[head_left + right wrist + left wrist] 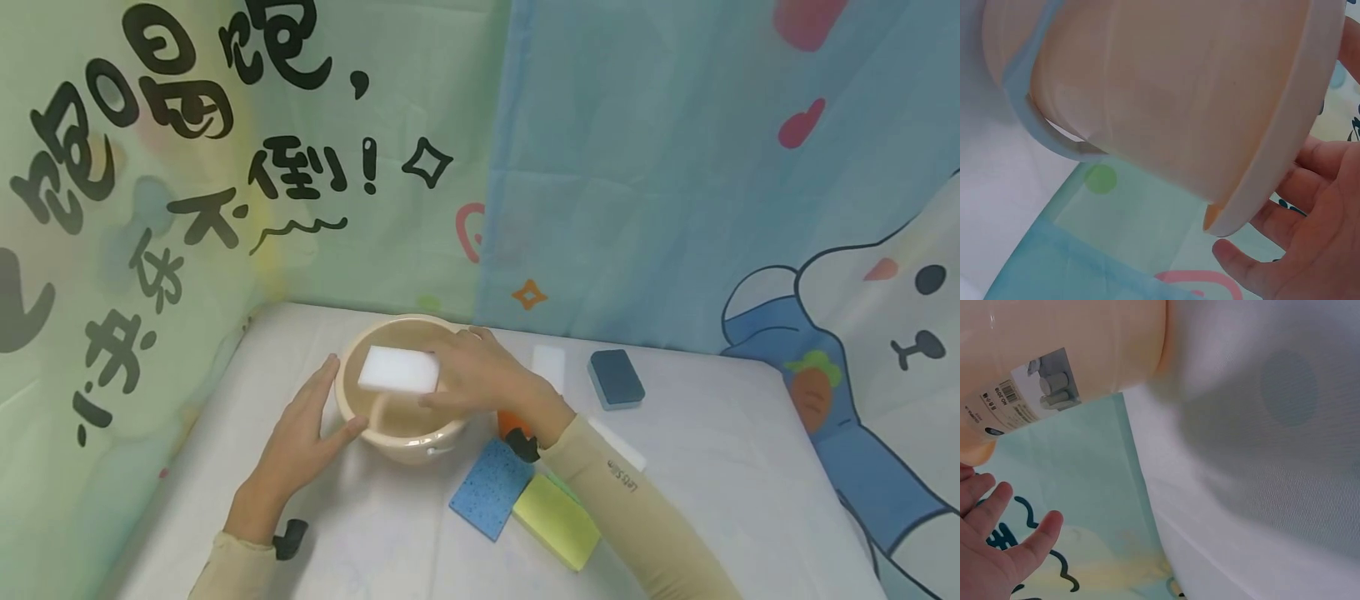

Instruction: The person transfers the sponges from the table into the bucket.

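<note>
A cream-coloured bucket (412, 452) stands upright near the back of the table. Over its mouth, my right hand (487, 373) pinches the right end of a white sponge (397, 370). My left hand (294, 435) is at the bucket's left side, fingers fairly straight, with the thumb at the front rim. In the left wrist view, the labelled bucket wall (1104, 344) fills the top left, and the left hand's spread fingers (1038, 544) show below. The right wrist view has the bucket's outer wall (1166, 94) hiding the sponge, with the right hand (1316, 219) beyond the rim.
A blue sponge (491, 490) and a yellow-green sponge (557, 523) lie in front of the bucket. To the right are a dark teal sponge (617, 379) and a white piece (549, 360). An orange thing (512, 424) is partly hidden by the right wrist. Printed curtains (637, 167) border the table.
</note>
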Available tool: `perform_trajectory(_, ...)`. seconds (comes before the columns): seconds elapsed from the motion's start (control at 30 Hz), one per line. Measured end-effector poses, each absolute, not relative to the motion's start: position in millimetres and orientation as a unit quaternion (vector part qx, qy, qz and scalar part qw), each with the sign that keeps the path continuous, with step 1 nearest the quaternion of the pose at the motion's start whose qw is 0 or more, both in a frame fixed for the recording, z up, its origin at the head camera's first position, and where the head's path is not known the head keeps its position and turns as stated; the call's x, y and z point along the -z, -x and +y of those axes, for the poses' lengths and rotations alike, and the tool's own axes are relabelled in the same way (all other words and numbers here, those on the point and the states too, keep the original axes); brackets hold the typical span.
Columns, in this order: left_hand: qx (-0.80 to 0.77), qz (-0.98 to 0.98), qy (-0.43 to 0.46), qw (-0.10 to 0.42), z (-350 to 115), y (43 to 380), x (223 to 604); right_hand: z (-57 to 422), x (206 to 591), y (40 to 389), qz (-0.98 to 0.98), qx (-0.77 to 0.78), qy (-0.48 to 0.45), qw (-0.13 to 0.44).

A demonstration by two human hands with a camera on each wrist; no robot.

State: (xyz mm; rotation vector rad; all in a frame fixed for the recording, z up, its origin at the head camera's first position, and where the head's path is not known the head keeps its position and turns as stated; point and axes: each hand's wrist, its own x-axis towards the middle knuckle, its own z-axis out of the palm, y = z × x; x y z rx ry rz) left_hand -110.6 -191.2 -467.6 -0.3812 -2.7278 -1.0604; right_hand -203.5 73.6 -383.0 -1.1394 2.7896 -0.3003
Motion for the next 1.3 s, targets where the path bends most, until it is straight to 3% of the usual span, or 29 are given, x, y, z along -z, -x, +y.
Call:
perform_trajectory(0.67,0.355,-0.921,0.124,0.097,-188.5,111.1,466.7,100.7,375.7,196.4,0.914,0.151,0.377,0.017)
perform_trajectory(1.3,0.355,-0.922,0.124,0.092,-183.8,112.2,464.2,210.5,385.4,171.8,0.947,0.222,0.230,0.011)
